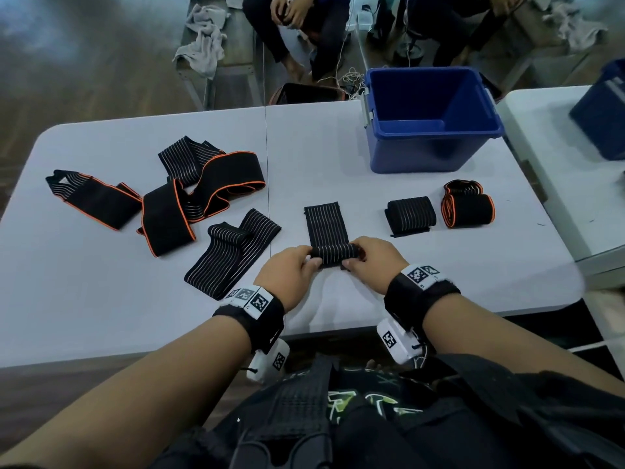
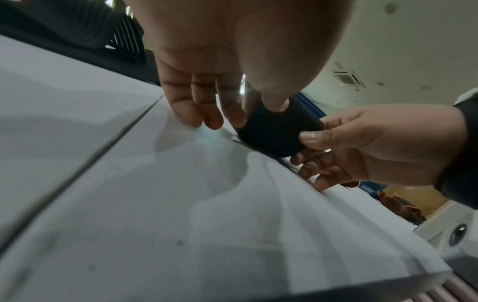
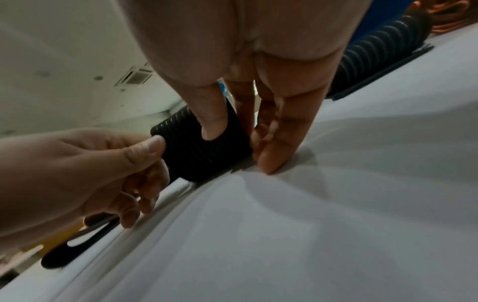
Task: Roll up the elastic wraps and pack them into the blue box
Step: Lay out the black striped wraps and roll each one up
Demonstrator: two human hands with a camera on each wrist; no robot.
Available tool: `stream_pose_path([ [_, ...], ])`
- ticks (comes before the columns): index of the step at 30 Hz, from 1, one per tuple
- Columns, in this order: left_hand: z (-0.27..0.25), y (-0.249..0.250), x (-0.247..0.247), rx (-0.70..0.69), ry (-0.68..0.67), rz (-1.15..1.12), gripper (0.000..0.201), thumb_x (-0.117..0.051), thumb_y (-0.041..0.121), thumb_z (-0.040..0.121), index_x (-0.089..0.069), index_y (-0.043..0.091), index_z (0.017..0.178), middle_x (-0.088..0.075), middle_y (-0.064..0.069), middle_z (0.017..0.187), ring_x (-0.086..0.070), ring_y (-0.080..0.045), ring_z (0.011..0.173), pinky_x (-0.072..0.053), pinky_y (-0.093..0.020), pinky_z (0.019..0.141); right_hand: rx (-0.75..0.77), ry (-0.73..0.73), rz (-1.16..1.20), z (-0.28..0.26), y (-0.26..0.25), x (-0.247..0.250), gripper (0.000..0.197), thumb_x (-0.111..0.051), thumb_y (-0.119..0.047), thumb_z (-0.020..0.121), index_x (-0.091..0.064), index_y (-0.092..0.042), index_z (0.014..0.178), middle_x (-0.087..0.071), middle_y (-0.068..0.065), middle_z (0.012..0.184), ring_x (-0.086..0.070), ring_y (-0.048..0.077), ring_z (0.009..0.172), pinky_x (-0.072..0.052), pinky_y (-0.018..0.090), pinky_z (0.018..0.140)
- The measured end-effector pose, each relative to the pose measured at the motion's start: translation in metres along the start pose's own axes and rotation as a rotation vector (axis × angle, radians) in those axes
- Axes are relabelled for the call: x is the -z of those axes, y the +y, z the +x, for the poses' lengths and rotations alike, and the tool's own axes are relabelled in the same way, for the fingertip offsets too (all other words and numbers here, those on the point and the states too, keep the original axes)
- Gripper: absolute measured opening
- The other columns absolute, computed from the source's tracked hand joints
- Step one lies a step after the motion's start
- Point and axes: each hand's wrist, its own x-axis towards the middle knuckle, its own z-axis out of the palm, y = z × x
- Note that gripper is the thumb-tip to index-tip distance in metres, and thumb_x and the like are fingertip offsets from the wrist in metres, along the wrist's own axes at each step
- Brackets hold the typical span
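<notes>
Near edge of the table (image 1: 101,299): we see both hands on one striped wrap (image 1: 326,225), its near end rolled, its far end flat on the top.
Left hand (image 1: 289,274): thumb and fingers pinch the roll's left end.
Right hand (image 1: 372,264): thumb on the roll, fingers curled behind its right end.
Left wrist view: our left hand (image 2: 207,71) has its thumb on the roll (image 2: 279,130); the right hand (image 2: 375,147) pinches the other end.
Right wrist view: the right hand (image 3: 245,61) presses its thumb on the roll (image 3: 204,147); the left hand (image 3: 77,173) pinches it.
Box (image 1: 433,154): blue, open, at the far right of the table; we see nothing inside.
Rolled wraps: a striped roll (image 1: 411,214) and an orange-edged roll (image 1: 468,209) lie side by side, between hands and box.
Loose wraps: a folded striped one (image 1: 233,252) just left of our hands; an orange-edged tangle (image 1: 189,191) farther left.
</notes>
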Motion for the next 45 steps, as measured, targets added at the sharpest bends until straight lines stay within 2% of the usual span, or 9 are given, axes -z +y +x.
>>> stream_pose_path([
  [5, 0.006, -0.002, -0.006, 0.086, -0.100, 0.084, 0.052, -0.031, 0.045, 0.106, -0.061, 0.014, 0.077, -0.063, -0.004, 0.075, -0.061, -0.023, 0.072, -0.053, -0.041, 0.074, -0.083, 0.053, 0.026, -0.001, -0.004, -0.006, 0.039, -0.057, -0.041, 0.096, -0.052, -0.016, 0.067, -0.060, 0.004, 0.069, -0.059, 0.024, 0.069, -0.045, 0.032, 0.062],
  [13, 0.004, -0.004, -0.003, 0.179, -0.111, 0.118, 0.047, -0.040, 0.043, 0.104, -0.052, 0.015, 0.069, -0.059, -0.004, 0.070, -0.060, -0.026, 0.074, -0.045, -0.034, 0.067, -0.134, 0.164, 0.311, -0.003, -0.013, -0.010, 0.034, -0.078, -0.038, 0.079, -0.061, -0.008, 0.076, -0.069, 0.014, 0.081, -0.067, 0.028, 0.076, -0.057, 0.041, 0.074],
  [18, -0.003, -0.008, -0.004, 0.178, 0.016, -0.005, 0.023, -0.063, 0.043, 0.091, -0.059, 0.021, 0.096, -0.061, 0.003, 0.091, -0.059, -0.016, 0.083, -0.047, -0.032, 0.071, -0.086, 0.199, 0.609, -0.004, -0.018, -0.016, 0.040, -0.084, -0.013, 0.072, -0.052, -0.021, 0.096, -0.066, 0.001, 0.102, -0.064, 0.015, 0.096, -0.051, 0.028, 0.084],
  [22, -0.006, -0.008, -0.004, 0.056, 0.103, -0.177, 0.061, -0.079, 0.035, 0.077, -0.051, 0.030, 0.131, -0.057, 0.006, 0.123, -0.057, -0.013, 0.109, -0.049, -0.032, 0.095, 0.023, 0.103, 0.747, -0.011, -0.024, -0.014, 0.048, -0.074, 0.009, 0.075, -0.049, -0.012, 0.110, -0.070, 0.004, 0.110, -0.066, 0.016, 0.101, -0.050, 0.016, 0.078],
  [25, -0.007, -0.002, 0.002, 0.027, 0.072, -0.220, 0.058, -0.080, 0.030, 0.076, -0.055, 0.031, 0.128, -0.065, 0.008, 0.120, -0.060, -0.014, 0.109, -0.050, -0.034, 0.096, 0.073, 0.093, 0.747, -0.012, -0.027, -0.014, 0.050, -0.073, 0.013, 0.073, -0.050, -0.015, 0.108, -0.070, 0.005, 0.112, -0.066, 0.013, 0.101, -0.050, 0.020, 0.085],
  [33, -0.004, 0.004, 0.007, 0.052, 0.042, -0.406, 0.036, -0.083, 0.024, 0.073, -0.063, 0.033, 0.103, -0.070, 0.011, 0.092, -0.065, -0.004, 0.087, -0.050, -0.021, 0.078, 0.127, 0.103, 0.569, -0.019, -0.021, -0.012, 0.053, -0.070, -0.004, 0.084, -0.051, -0.023, 0.130, -0.057, -0.010, 0.123, -0.058, 0.005, 0.107, -0.048, 0.023, 0.093],
  [37, 0.001, 0.006, 0.006, 0.058, 0.000, -0.537, 0.034, -0.082, 0.023, 0.079, -0.066, 0.025, 0.109, -0.071, 0.004, 0.097, -0.069, -0.009, 0.088, -0.056, -0.023, 0.077, 0.013, 0.106, 0.537, -0.017, -0.006, -0.013, 0.035, -0.073, -0.025, 0.086, -0.056, -0.026, 0.117, -0.067, 0.002, 0.103, -0.066, 0.017, 0.096, -0.054, 0.036, 0.091],
  [41, 0.008, 0.005, -0.001, 0.175, 0.046, -0.403, 0.031, -0.075, 0.033, 0.086, -0.060, 0.025, 0.112, -0.064, 0.007, 0.099, -0.063, -0.008, 0.089, -0.049, -0.025, 0.078, -0.149, 0.153, 0.424, -0.018, 0.009, -0.011, 0.034, -0.071, -0.041, 0.087, -0.055, -0.019, 0.108, -0.065, 0.000, 0.096, -0.064, 0.017, 0.090, -0.052, 0.035, 0.083],
  [45, 0.008, 0.000, -0.010, 0.267, -0.015, -0.263, 0.018, -0.070, 0.035, 0.083, -0.060, 0.024, 0.092, -0.068, 0.003, 0.085, -0.066, -0.017, 0.082, -0.054, -0.032, 0.072, -0.219, 0.227, 0.241, -0.021, 0.021, -0.010, 0.028, -0.066, -0.042, 0.089, -0.055, -0.017, 0.094, -0.062, 0.000, 0.093, -0.060, 0.018, 0.085, -0.048, 0.033, 0.077],
])
